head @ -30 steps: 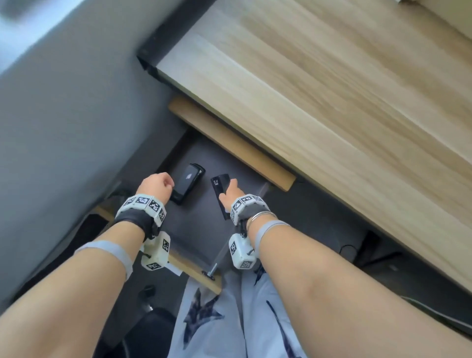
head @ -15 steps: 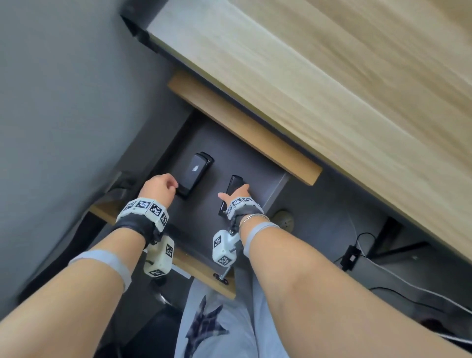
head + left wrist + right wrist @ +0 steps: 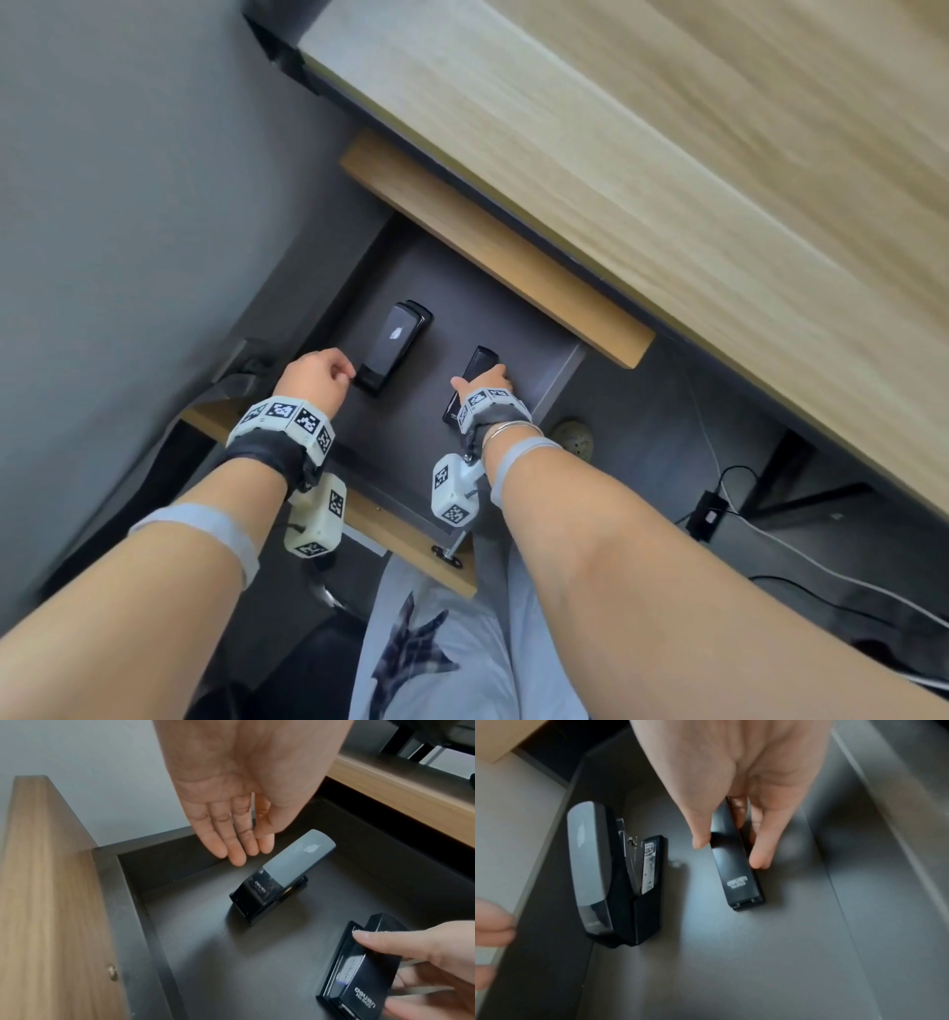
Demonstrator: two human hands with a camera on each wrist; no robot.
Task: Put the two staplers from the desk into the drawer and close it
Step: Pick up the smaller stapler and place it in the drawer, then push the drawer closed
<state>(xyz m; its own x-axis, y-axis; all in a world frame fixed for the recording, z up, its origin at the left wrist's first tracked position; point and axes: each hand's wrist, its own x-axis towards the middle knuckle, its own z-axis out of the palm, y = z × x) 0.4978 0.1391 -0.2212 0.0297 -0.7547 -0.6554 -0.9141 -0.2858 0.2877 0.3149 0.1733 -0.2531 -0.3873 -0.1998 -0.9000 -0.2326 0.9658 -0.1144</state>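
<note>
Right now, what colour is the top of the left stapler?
Grey top on a black base, clearest in the right wrist view.

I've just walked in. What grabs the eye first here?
Two dark staplers lie in an open drawer under a pale wooden desk. The grey-topped stapler sits free near the open left hand, while the right hand pinches the slim black stapler by its sides.

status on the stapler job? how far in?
Done: the grey-topped black stapler stands on the floor of the open dark drawer, and the left hand hangs open above it, touching nothing. In hand: the right hand pinches the slim all-black stapler, which looks set down on the drawer floor but is not released. Left: let go and push the drawer shut.
</note>
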